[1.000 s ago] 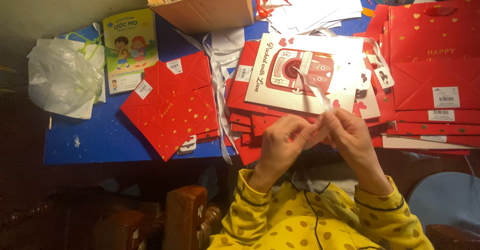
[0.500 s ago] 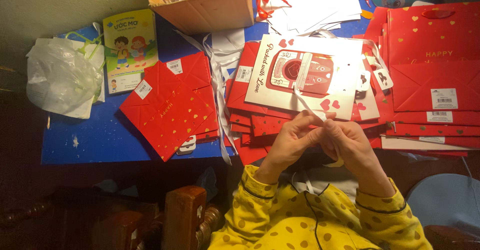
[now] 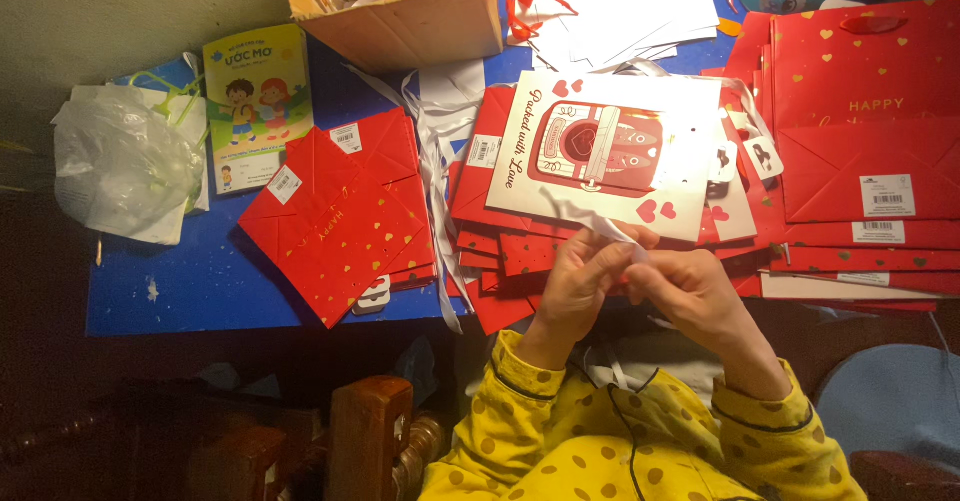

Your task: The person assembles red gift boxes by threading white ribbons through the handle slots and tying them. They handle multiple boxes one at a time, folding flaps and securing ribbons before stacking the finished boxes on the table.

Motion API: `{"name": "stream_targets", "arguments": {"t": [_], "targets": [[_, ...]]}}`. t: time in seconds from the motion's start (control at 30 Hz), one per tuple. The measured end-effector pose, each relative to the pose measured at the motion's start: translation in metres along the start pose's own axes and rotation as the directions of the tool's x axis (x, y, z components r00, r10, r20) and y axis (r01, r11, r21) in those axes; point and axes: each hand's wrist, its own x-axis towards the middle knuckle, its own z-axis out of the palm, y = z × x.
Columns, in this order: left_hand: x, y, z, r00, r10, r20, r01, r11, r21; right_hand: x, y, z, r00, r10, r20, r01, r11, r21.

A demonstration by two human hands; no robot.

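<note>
My left hand (image 3: 578, 279) and my right hand (image 3: 688, 291) meet just below the table's front edge, both pinching a thin white ribbon (image 3: 592, 222). The ribbon runs up and to the left from my fingertips over a white paper gift bag (image 3: 610, 157) with a red picture and hearts. That bag lies flat on a pile of red gift bags (image 3: 500, 251). My sleeves are yellow with brown dots.
A stack of red bags with gold hearts (image 3: 345, 216) lies left on the blue table (image 3: 200, 291). More red bags (image 3: 860, 151) are at the right. A cardboard box (image 3: 410, 21) with orange ribbons, a children's booklet (image 3: 258, 101), a plastic bag (image 3: 120, 161) and white ribbons (image 3: 432, 151) lie behind.
My hands have shifted slightly while working the white ribbon; the ribbon's free end now lies lower and more to the left over the white bag.
</note>
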Motion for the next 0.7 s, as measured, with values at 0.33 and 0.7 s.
{"name": "stream_targets", "arguments": {"t": [0.33,0.7], "targets": [[0.009,0.011,-0.021,0.966,0.142,-0.216,-0.184,0.965,-0.189,-0.007,-0.023,-0.014,0.997,0.080,-0.009,-0.080,0.966,-0.244],[0.010,0.035,-0.014,0.973,0.124,-0.197,-0.205,0.855,-0.476,-0.018,-0.022,-0.033,0.992,0.066,-0.105,-0.096,0.945,-0.314]]}}
